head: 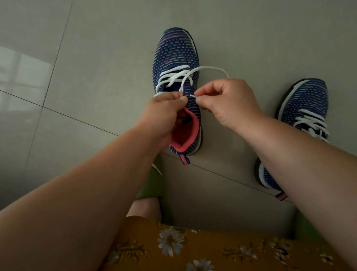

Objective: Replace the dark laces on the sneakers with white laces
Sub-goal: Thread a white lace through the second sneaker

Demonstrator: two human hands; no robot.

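- Lying on the grey tiled floor (94,62) straight ahead of the person, a blue knit sneaker (174,62) with coloured dashes is seen toe pointing away, its coral-lined opening turned toward the camera.
- A white lace (208,68) is threaded across the lower eyelets of this sneaker in a few crossings; from there a free length is carried out in a loop to the right of the shoe and back toward the hands.
- The tip of that lace is pinched between thumb and forefinger of the right hand (230,100), which is held just right of the tongue, the remaining fingers curled in.
- The upper edge of the sneaker beside the tongue is gripped by the left hand (165,116), fingers curled over the collar; the fingertips of the two hands are brought almost together above the top eyelets.
- Whether the lace tip is already entered in an eyelet cannot be told.
- A second sneaker (304,102) of the same pattern is set on the floor to the right, apart from the first, partly hidden by the right forearm; white lacing (311,121) is seen crossed over its front.
- A green slipper (153,182) is glimpsed below the first sneaker, between the forearms, and another green patch at the lower right.
- A mustard-yellow garment (194,262) printed with white flowers is spread across the bottom of the view.
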